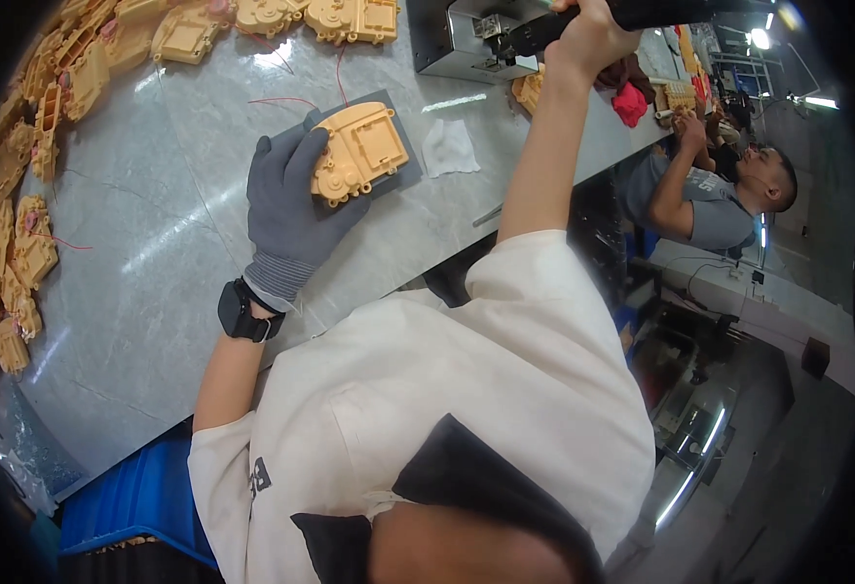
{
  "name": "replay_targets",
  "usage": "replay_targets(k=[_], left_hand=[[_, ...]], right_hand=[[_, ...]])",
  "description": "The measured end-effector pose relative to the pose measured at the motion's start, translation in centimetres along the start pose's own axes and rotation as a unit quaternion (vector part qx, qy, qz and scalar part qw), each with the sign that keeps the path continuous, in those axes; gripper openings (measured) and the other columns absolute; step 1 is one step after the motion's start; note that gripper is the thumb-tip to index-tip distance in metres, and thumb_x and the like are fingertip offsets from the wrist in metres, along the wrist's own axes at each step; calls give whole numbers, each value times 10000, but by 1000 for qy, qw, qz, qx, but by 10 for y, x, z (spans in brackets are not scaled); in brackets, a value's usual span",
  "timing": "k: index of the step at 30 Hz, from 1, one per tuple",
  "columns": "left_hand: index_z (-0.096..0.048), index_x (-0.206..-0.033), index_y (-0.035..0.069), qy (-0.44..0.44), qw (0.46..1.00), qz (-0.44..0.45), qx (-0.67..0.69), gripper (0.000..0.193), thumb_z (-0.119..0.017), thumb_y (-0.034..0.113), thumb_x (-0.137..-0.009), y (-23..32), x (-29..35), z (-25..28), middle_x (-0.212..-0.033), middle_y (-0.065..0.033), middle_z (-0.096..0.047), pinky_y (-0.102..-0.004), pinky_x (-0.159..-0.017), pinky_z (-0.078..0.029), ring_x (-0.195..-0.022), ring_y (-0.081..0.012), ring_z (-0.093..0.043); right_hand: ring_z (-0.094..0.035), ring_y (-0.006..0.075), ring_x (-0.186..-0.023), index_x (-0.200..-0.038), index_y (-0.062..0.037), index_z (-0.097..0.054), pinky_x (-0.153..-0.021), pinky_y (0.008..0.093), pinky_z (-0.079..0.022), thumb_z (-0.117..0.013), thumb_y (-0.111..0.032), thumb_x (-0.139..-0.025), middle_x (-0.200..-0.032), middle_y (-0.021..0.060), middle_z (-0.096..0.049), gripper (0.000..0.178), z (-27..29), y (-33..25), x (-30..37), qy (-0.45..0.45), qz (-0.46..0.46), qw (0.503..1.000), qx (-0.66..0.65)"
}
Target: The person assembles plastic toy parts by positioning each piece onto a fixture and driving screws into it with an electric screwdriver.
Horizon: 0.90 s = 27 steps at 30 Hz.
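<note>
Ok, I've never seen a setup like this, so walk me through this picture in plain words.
There is no robot here, just a person's two hands. The picture comes from a wide fisheye camera worn on the head, looking down, so straight edges bend near the rim. The left hand, in a grey knitted glove, holds a yellow-orange plastic housing on a flat dark grey pad. The bare right hand, partly cut off by the top edge, grips a long black tool. On the grey marbled table also lie a small white cloth and many similar yellow-orange housings.
</note>
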<state>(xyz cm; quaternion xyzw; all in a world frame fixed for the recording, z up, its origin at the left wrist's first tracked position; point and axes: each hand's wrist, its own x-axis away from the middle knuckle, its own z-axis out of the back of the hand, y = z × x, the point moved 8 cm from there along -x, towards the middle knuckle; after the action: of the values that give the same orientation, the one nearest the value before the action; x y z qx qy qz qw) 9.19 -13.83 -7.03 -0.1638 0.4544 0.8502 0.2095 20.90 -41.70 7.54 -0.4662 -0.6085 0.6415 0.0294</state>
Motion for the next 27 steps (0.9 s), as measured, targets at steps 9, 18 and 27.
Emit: replay_targets(k=[9,18,27], left_hand=[[-436,-1273,91,6,1000,-6,1,750,-788,286,-640,1,4,6,-1182,-124,-483,-508,-1035,-303,-1104,-319,-479],[-418,-1282,100,-11,1000,-11,6,743,-786,287,-663,-1,-1,4,-1204,-114,-476,-500,-1052,-293,-1113,-308,-475],[-418,-1284,90,-20,1000,-1,4,755,-785,296,-656,0,4,0,-1227,-125,-481,-490,-1061,-287,-1143,-307,-471]], right_hand=[[-510,171,-440,-864,-12,-485,-438,291,-440,-605,103,-636,-676,86,-532,282,11,23,41,-145,-24,989,9],[-504,186,-454,-823,16,-476,-490,293,-450,-568,98,-693,-580,79,-503,179,18,-22,-2,-26,36,992,-118],[-474,119,-433,-725,-13,-528,-431,240,-359,-603,26,-710,-574,23,-517,87,-7,-8,11,-52,22,998,1]])
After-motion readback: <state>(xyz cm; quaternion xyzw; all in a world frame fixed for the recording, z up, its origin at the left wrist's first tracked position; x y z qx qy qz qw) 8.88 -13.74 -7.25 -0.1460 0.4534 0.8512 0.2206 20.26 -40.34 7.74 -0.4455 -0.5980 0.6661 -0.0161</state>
